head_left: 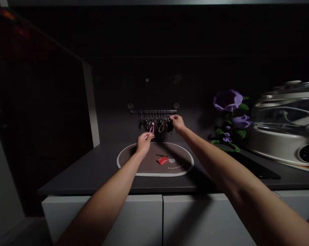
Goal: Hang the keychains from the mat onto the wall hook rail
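Observation:
A clear hook rail point(154, 111) is fixed to the dark back wall, with several bunches of keys point(147, 123) hanging from it. My left hand point(143, 142) pinches a pink strap point(151, 127) that hangs among the keys. At the rail's right end, my right hand point(178, 123) has its fingers closed by a key ring point(168, 117); what exactly lies between the fingertips is too small and dark to make out. Beside it hangs a beaded or braided loop point(162, 127). Below, a red card point(162, 160) and a small dark strip point(161, 155) lie on an oval mat point(126, 167).
The dark counter point(74, 174) ends at a front edge above white cabinet doors point(144, 215). To the right stand purple crocheted-looking flowers point(228, 100), a flat black slab point(256, 167) and a cream appliance point(279, 136) with a clear lid. A wall panel point(90, 102) borders the left.

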{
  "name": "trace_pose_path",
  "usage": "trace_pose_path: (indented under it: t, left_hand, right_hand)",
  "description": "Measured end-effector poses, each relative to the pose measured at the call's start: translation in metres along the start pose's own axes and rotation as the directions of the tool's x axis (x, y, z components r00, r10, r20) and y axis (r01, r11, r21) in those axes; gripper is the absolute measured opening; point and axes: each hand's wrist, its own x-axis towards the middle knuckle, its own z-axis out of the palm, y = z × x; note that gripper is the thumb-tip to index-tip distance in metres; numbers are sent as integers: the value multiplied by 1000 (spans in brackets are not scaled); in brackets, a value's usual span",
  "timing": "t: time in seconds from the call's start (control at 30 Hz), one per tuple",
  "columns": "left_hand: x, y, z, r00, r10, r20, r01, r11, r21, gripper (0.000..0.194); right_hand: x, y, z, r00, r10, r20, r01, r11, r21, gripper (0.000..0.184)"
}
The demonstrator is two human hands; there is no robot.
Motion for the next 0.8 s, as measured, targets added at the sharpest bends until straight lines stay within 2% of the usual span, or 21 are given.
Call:
trace_pose_path:
  t: [0.1,0.23,0.43,0.8]
  left_hand:
    - [-1,0,1,1000,-23,-2,23,1000,16,21]
    - [-1,-2,1,1000,-29,3,29,998,52,19]
    - [-1,-4,0,1000,-26,-5,27,996,80,18]
    - [1,-7,-2,1000,-24,-13,25,997,80,16]
  right_hand:
    - [11,3,2,997,70,-23,-70,998,-1,21]
    - [21,4,5,992,119,-47,-123,988,-93,17]
    - [28,3,9,993,110,-46,-117,968,-220,17]
    - [32,-1,14,989,111,-96,-135,946,-296,17]
